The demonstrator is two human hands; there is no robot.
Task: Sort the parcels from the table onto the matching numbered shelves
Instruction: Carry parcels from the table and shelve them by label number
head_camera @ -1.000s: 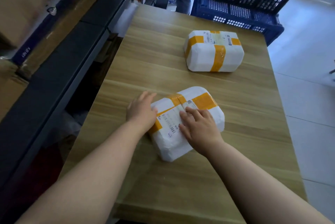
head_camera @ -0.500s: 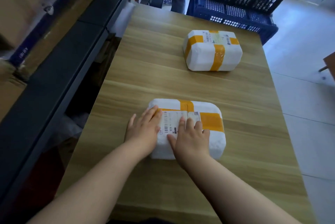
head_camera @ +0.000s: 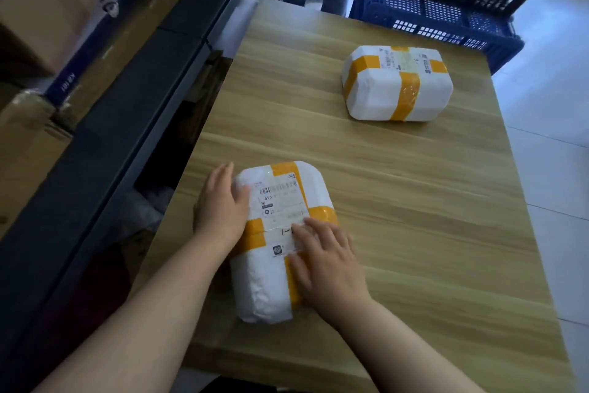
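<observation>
The near parcel (head_camera: 280, 239), white wrapping crossed with orange tape, is lying flat on the desk (head_camera: 414, 217) close to its near-left corner, its long side running from the near edge toward the far edge. A printed label (head_camera: 282, 201) with a barcode and the number 516 is facing up on its top. The left hand (head_camera: 221, 206) is pressing against the parcel's left side, palm on the wrapping and fingers stretched along the far-left corner, open rather than curled around anything. The right hand (head_camera: 326, 265) is lying flat on the parcel's top toward its right side, fingers spread over the orange tape and the lower end of the label, also open and resting rather than gripping. Both bare forearms are reaching in from the near edge of the desk. A second parcel (head_camera: 398, 83), wrapped the same way with its own label on top, is sitting well apart near the far-right corner of the desk. Just beyond the far edge, blue plastic crates (head_camera: 446, 10) are standing stacked on the floor. Along the left edge of the desk, a dark shelf (head_camera: 105, 144) is running past, with cardboard boxes (head_camera: 47, 10) on it.
</observation>
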